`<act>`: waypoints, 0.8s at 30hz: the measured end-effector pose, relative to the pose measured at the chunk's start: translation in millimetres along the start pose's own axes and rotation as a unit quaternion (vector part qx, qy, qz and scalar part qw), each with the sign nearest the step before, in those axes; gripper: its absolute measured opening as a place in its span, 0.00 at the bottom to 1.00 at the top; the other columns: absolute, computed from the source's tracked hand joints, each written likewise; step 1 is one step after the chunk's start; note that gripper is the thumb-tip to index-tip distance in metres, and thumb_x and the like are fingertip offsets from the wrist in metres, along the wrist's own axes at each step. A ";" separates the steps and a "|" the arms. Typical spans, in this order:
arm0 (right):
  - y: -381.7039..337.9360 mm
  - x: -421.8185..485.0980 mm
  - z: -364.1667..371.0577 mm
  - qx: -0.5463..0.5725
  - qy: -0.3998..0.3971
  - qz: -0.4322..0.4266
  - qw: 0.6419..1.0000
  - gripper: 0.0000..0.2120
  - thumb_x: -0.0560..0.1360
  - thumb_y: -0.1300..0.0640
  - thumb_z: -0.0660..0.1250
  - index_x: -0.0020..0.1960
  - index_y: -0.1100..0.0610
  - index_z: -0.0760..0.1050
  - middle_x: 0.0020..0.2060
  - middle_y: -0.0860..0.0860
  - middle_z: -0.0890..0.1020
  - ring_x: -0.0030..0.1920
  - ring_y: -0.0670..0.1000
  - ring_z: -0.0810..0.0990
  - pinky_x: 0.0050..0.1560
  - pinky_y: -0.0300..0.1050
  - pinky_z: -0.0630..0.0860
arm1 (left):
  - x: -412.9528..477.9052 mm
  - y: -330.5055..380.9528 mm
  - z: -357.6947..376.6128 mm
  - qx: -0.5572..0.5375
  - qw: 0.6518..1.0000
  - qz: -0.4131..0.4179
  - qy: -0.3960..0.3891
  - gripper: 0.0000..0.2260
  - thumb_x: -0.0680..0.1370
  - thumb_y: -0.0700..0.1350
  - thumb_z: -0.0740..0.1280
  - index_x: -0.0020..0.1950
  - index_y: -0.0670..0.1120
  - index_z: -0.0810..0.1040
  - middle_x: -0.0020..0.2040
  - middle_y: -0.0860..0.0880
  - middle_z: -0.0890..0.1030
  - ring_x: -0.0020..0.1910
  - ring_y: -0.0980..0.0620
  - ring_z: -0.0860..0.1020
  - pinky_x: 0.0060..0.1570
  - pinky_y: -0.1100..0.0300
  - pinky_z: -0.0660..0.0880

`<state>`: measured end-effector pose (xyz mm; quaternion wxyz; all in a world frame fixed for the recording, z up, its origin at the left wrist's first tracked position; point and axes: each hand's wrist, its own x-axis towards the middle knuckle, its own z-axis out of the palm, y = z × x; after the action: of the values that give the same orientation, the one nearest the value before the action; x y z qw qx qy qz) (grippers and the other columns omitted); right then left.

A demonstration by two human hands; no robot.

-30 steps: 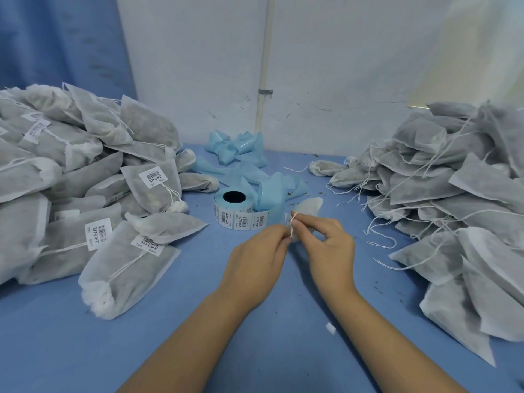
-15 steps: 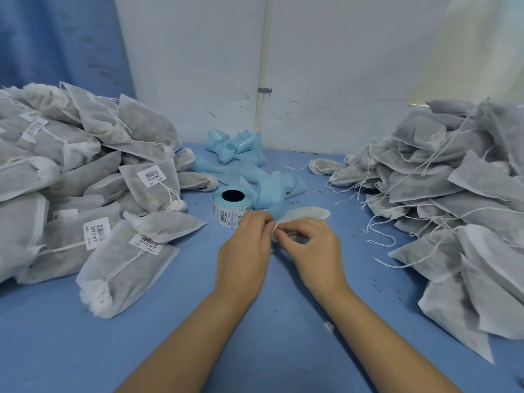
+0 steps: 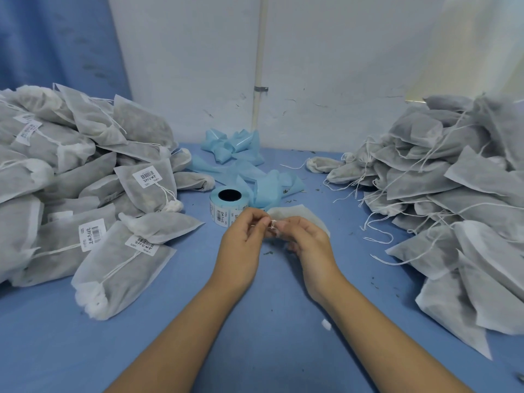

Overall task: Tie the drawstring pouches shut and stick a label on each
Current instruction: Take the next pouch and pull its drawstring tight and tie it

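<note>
Head view: the only view, looking forward and down over my forearms onto the desk (image 3: 255, 350).
Left grip: my left hand (image 3: 241, 245) is closed narrow, thumb and forefinger pinching the drawstring (image 3: 272, 224).
Right grip: my right hand (image 3: 309, 245) is curled close, its fingertips pinching the gathered neck of the pouch (image 3: 297, 215). The fingertips of my two hands nearly meet.
Pouch: pale and flat, lying on the desk behind my right hand with its neck towards me, just beside the label roll (image 3: 226, 205).
Drawstring: a short white bit shows between my fingertips; I cannot tell whether it is knotted.
Label roll: at mid desk with its core hole facing up and barcode labels round the outside, just beyond my left hand.
Left heap: labelled pouches (image 3: 85, 194) with bunched necks, several bearing white barcode stickers.
Right heap: loose-stringed pouches (image 3: 453, 188), their white strings trailing onto the desk.
Backing paper (image 3: 241, 165): crumpled light blue strips beyond the roll, reaching towards the wall (image 3: 340, 66).
Small bits: a white scrap (image 3: 326, 324) by my right forearm, and dark crumbs scattered on the blue desk.
Behind: a pale pipe (image 3: 262, 52) runs up the wall, and a blue curtain (image 3: 51, 38) hangs at far left.
</note>
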<state>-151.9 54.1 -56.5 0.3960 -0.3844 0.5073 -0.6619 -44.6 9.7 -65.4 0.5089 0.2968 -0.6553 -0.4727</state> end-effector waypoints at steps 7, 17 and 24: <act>-2.9 2.5 -3.2 0.130 -0.022 0.053 0.990 0.05 0.75 0.62 0.64 0.41 0.58 0.76 0.33 0.50 0.81 0.34 0.46 0.80 0.34 0.33 0.71 | 0.0 -0.7 0.9 0.013 1.000 -0.016 -0.007 0.05 0.80 0.39 0.63 0.47 0.42 0.78 0.39 0.52 0.80 0.36 0.61 0.77 0.41 0.71 0.71; -0.9 4.1 -2.7 0.133 -0.016 0.035 0.990 0.09 0.76 0.62 0.64 0.37 0.58 0.77 0.31 0.50 0.75 0.26 0.44 0.66 0.31 0.34 0.65 | -0.8 0.1 1.5 0.047 0.998 -0.037 0.004 0.05 0.79 0.41 0.64 0.45 0.48 0.78 0.39 0.54 0.80 0.37 0.57 0.75 0.42 0.65 0.73; -2.4 9.6 -9.4 0.225 0.010 0.077 0.971 0.05 0.74 0.61 0.65 0.40 0.58 0.72 0.33 0.50 0.72 0.24 0.44 0.62 0.26 0.35 0.60 | 0.1 -0.7 1.5 0.096 0.995 -0.026 0.017 0.04 0.79 0.42 0.65 0.47 0.47 0.79 0.41 0.55 0.79 0.37 0.64 0.72 0.40 0.73 0.68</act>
<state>-164.6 49.2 -54.9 0.5170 -0.2390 0.3770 -0.7304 -46.2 9.8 -66.0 0.4764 0.3695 -0.6808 -0.4159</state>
